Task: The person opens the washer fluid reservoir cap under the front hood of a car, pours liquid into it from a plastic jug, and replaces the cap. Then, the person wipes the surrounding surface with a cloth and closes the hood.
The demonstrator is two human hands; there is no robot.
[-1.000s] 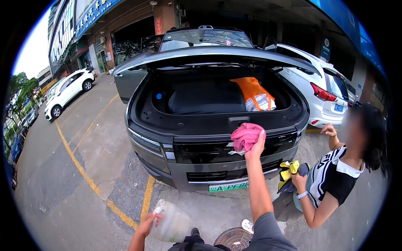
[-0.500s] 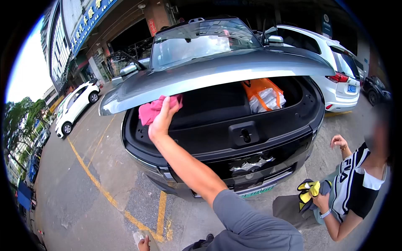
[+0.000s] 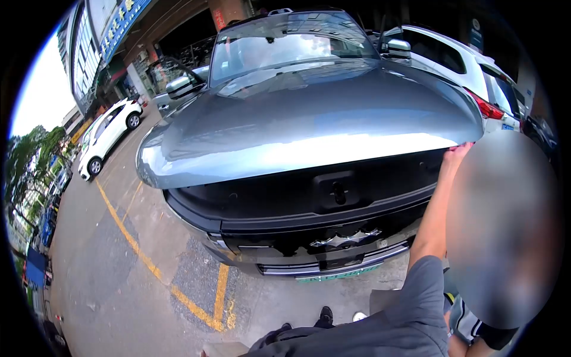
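Observation:
My right hand (image 3: 457, 154) is at the right front corner of the car's grey-blue hood (image 3: 297, 122), its fingers closed at the edge. A bit of pink cloth (image 3: 454, 148) shows at the fingers; most of it is hidden. The hood is partly raised over the black front trunk (image 3: 267, 199), with a latch recess (image 3: 338, 191) visible in the gap. Only a sliver of my left hand (image 3: 204, 353) shows at the bottom edge, beside a beige item (image 3: 227, 349) I cannot make out; its fingers are hidden.
Close on my right stands another person in a black-and-white top (image 3: 467, 321), largely blurred. A white car (image 3: 437, 53) is parked beside this one, and another white car (image 3: 113, 131) stands at the left. Yellow lines (image 3: 140, 256) mark the pavement.
The hood is lower, and the orange bag in the trunk is now hidden. My right hand has moved from the hood's left side to its right corner. The other person is closer.

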